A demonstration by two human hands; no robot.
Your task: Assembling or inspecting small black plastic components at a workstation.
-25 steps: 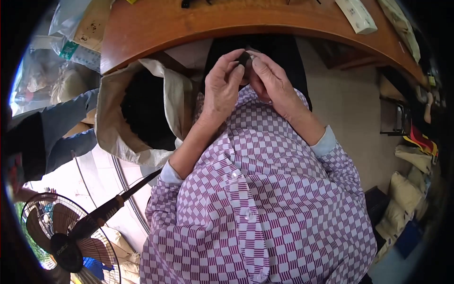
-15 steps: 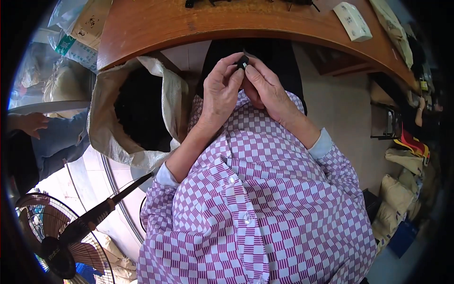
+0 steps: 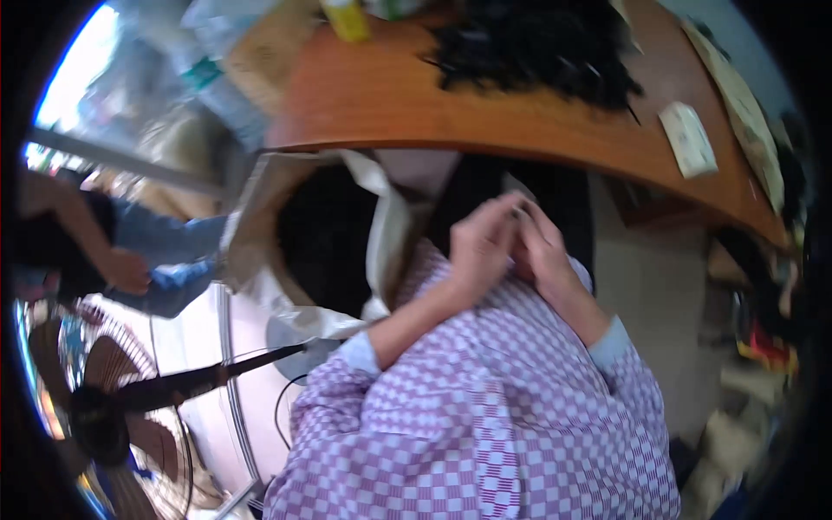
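My left hand and my right hand meet over my lap, fingers closed and thumbs toward each other. Between their fingertips a small black part just shows, blurred by motion and mostly covered by the fingers. Left of my hands stands an open whitish woven sack with a dark mass of black pieces inside. On the wooden table in front of me lies a heap of small black parts with thin ends sticking out.
A white box lies on the table's right side, a yellow container at its far left. A fan stands at lower left. Another person's hand is beyond the sack. Filled sacks sit at lower right.
The view has swung, so the table shows more and the black heap has come into sight. My hands stay together at the small black part, now blurred.
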